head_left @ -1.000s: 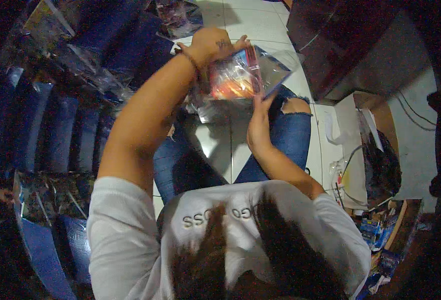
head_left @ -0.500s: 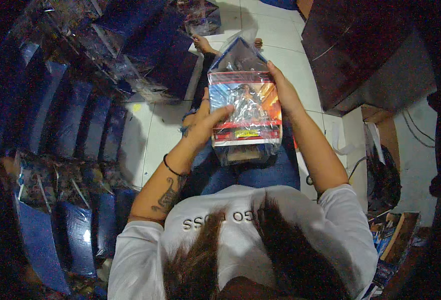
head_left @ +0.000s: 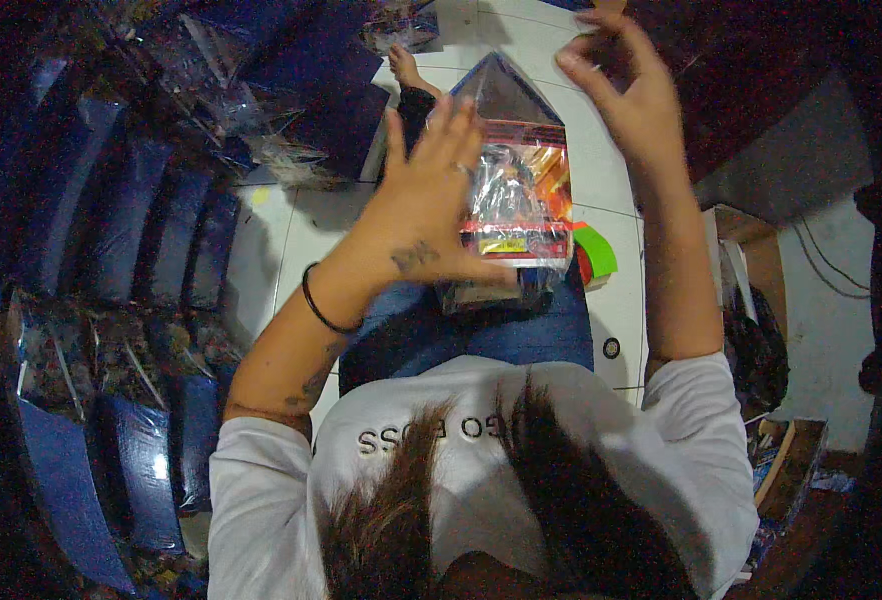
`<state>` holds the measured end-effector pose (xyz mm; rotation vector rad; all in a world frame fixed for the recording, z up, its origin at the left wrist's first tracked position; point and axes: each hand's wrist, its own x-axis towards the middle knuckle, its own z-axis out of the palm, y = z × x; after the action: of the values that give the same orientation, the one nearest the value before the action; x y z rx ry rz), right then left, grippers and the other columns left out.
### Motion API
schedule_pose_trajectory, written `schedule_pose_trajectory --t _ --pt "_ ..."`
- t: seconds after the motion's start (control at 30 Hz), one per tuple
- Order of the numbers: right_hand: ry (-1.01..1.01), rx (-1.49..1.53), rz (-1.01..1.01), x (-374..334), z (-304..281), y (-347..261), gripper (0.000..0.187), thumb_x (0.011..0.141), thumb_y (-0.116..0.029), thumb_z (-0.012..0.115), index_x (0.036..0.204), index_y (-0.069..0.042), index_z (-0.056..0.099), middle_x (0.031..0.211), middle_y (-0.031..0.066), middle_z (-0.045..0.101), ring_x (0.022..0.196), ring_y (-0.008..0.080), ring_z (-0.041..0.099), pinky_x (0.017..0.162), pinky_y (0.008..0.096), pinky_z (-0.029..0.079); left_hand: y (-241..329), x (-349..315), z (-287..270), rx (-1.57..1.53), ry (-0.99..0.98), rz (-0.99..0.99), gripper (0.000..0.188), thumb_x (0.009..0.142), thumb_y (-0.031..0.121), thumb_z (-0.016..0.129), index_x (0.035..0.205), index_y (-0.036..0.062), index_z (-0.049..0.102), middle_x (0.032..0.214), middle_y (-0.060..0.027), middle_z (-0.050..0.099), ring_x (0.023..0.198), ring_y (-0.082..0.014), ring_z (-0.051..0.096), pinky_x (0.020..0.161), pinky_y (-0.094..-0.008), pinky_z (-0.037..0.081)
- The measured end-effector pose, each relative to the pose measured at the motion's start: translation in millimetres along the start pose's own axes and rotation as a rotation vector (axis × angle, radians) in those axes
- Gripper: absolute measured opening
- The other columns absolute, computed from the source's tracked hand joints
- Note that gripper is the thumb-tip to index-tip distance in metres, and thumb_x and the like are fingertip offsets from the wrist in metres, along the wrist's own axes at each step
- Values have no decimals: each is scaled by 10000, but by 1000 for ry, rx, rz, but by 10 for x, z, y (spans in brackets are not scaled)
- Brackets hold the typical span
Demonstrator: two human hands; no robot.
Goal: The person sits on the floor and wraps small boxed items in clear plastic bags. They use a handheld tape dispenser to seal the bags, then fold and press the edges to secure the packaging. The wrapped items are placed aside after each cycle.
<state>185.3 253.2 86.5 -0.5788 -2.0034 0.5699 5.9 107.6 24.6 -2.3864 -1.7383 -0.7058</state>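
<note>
A boxed toy figure (head_left: 521, 200), wrapped in clear plastic, rests on my lap, with a red-edged picture front and a peaked dark blue top. My left hand (head_left: 431, 190) lies against its left side, fingers stretched and thumb spread over the lower front. Up and to the right of the box, my right hand (head_left: 636, 95) is raised off it, fingers bent and apart. Its fingertips are slightly blurred, and I make out nothing between them.
Rows of plastic-wrapped blue boxes (head_left: 146, 460) stand on the left. A green and red piece (head_left: 596, 252) and a small black ring (head_left: 612, 348) lie right of my legs. A dark cabinet (head_left: 781, 130) and an open carton (head_left: 751, 235) stand at the right.
My right hand has let go of the box and moved up and away to the right. The left hand has opened flat along the box's side. The green and red piece has come into view.
</note>
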Motion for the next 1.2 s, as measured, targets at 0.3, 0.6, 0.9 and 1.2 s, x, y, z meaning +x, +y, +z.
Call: schedule_pose_trajectory --t 0.3,0.6,0.9,1.2 --pt "-420 -355 -193 -976 333 -286 816 726 -543 682 1291 13 488 1358 224 459 1324 361 374 1132 517 156 163 70 130 163 114 35 1392 356 450 846 1450 -58 150 1523 -270 91 1422 -421 86 1080 -655 10" --pt "-178 -892 525 -1620 -77 1254 693 765 -244 691 1369 -62 405 1340 179 482 1239 299 474 996 447 415 148 -108 149 -10 -26 73 1147 539 369 820 1422 -59 227 1495 -233 233 1395 -388 216 1145 -446 204" --pt "-186 -750 974 -2317 -389 2361 480 706 -231 664 1158 -86 594 1011 223 649 976 392 618 844 430 495 286 -271 264 191 15 113 946 678 428 672 1387 -80 307 1488 -252 246 1394 -391 223 1132 -445 224" --pt "-276 44 -421 94 41 -538 443 684 -110 701 1099 -7 588 1090 142 591 970 301 585 829 394 470 224 -395 349 154 126 108 567 804 187 485 1300 -82 437 1353 -235 445 1303 -364 390 1119 -436 255"
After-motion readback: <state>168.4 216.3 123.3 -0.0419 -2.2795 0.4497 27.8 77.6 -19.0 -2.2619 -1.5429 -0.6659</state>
